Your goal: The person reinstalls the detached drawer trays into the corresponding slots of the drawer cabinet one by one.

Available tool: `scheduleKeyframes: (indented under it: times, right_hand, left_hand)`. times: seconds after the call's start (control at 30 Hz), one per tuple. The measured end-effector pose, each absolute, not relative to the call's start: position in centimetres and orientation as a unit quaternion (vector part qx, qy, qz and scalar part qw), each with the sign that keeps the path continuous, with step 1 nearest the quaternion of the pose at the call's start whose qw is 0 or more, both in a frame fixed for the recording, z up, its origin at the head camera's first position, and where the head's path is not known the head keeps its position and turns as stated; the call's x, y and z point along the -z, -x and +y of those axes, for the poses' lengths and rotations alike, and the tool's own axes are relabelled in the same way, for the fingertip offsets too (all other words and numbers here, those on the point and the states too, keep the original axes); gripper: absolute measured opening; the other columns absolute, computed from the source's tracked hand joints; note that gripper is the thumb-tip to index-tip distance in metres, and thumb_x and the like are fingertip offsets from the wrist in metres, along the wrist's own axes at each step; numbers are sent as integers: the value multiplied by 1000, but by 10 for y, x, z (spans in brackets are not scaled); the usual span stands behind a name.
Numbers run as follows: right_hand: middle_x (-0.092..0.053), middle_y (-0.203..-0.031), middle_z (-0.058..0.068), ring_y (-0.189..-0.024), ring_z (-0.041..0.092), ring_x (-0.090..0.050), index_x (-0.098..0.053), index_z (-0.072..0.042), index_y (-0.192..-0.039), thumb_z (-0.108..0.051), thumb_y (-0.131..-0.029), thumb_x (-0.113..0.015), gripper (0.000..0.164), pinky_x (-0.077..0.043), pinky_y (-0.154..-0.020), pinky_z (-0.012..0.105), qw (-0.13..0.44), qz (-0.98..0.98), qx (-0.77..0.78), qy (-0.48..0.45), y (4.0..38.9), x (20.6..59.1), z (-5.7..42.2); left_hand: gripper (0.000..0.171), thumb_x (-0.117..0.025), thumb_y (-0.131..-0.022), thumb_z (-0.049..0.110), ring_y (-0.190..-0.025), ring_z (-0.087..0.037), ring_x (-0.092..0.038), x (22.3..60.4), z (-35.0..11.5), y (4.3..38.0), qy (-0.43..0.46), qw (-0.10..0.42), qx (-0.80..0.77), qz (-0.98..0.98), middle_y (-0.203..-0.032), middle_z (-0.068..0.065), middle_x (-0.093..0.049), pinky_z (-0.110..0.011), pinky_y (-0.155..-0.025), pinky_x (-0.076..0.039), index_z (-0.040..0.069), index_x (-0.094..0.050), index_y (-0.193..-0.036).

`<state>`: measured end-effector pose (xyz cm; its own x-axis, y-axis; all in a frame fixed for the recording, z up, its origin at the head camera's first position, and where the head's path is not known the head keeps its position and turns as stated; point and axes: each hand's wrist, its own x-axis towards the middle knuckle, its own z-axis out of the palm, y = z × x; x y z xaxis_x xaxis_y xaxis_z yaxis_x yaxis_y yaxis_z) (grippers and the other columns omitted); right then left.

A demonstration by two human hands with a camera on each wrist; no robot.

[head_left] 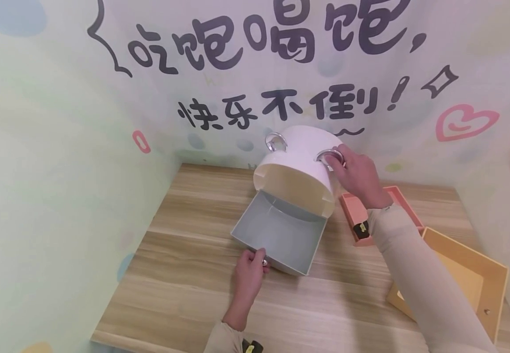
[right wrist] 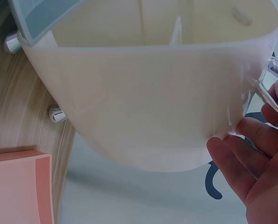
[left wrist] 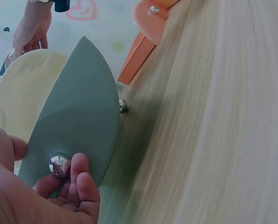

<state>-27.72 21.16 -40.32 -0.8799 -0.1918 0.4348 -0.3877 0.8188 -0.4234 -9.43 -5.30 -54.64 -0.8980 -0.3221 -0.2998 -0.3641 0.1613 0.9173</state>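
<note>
A white rounded box shell (head_left: 301, 142) with two silver ring handles is tipped on the wooden table, its cream inside facing the front. From its opening a grey drawer (head_left: 281, 235) sticks far out toward the front left. My left hand (head_left: 249, 274) holds the drawer's front edge, its fingers curled about the silver knob (left wrist: 59, 164). With my right hand (head_left: 358, 176) I grip the right ring handle (right wrist: 268, 95) of the shell. Fingertips of that hand also touch the white wall in the right wrist view. Small silver feet (right wrist: 58, 115) show under the shell.
Behind my right forearm lies a coral drawer (head_left: 407, 208), with a yellow-orange drawer (head_left: 493, 294) in front of it at the table's right. The wooden table (head_left: 171, 284) meets a printed wall (head_left: 219, 139) at the back and walls on both sides.
</note>
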Motion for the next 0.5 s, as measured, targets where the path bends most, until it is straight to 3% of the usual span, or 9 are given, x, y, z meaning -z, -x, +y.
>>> scheduleKeyframes:
  times: [0.5]
  right_hand:
    - [-57, -71, 14, -64, 34, -55, -55, -6, -99, -36, -103, -55, 30, -36, -57, 37, 170, -939, -261, -149, 276, 402, 213]
  left_hand:
    - [30, -60, -97, 36, -64, -13, -68, 548, -53, 98, 231, 5, -613, 756, -80, -9, -76, -25, -61, -51, 9, -57, -85]
